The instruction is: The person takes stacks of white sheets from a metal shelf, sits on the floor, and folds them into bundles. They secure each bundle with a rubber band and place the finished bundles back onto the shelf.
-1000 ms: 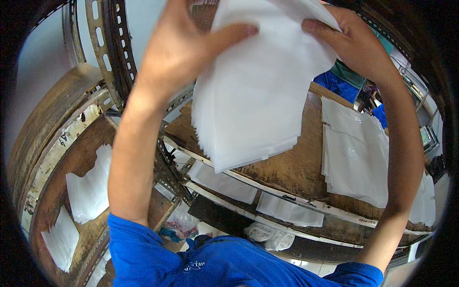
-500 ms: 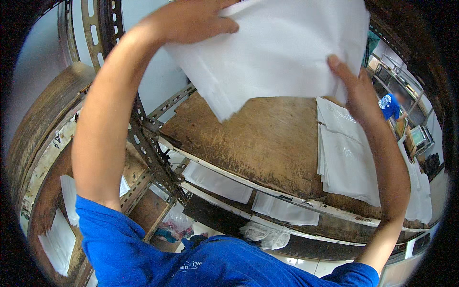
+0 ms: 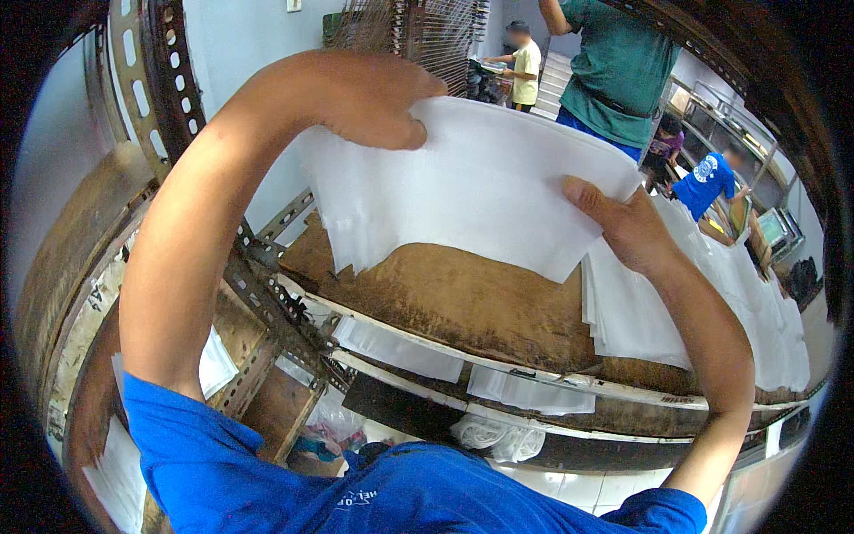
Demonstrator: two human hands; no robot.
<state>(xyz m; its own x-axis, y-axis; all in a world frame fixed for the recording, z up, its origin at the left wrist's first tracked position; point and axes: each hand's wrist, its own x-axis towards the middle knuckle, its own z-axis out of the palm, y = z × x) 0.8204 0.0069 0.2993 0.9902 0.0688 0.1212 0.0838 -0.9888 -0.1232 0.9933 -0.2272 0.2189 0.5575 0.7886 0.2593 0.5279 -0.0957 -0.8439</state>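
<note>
A stack of thin white sheets (image 3: 489, 178) hangs bowed between my two hands above a worn wooden shelf board (image 3: 480, 298). My left hand (image 3: 378, 102) grips its upper left edge, thumb on the near face and fingers hidden behind. At the right edge, my right hand (image 3: 623, 218) holds on with its thumb pressed on the front. The lower left corners of the sheets fan apart, close over the board. Beside my right forearm, another pile of white sheets (image 3: 627, 311) lies on the same board.
More white stacks (image 3: 752, 303) line the right. A slotted metal upright (image 3: 160, 80) stands at left. Lower shelves hold white sheets (image 3: 396, 347) and a bundled clear plastic bag (image 3: 498, 438). Beyond are a person in green (image 3: 618, 76), one in yellow (image 3: 527, 71) and one in blue (image 3: 707, 182).
Both hands have come down and closer together with the stack, which now bows between them. The view has tilted up, showing more people and a wire rack behind.
</note>
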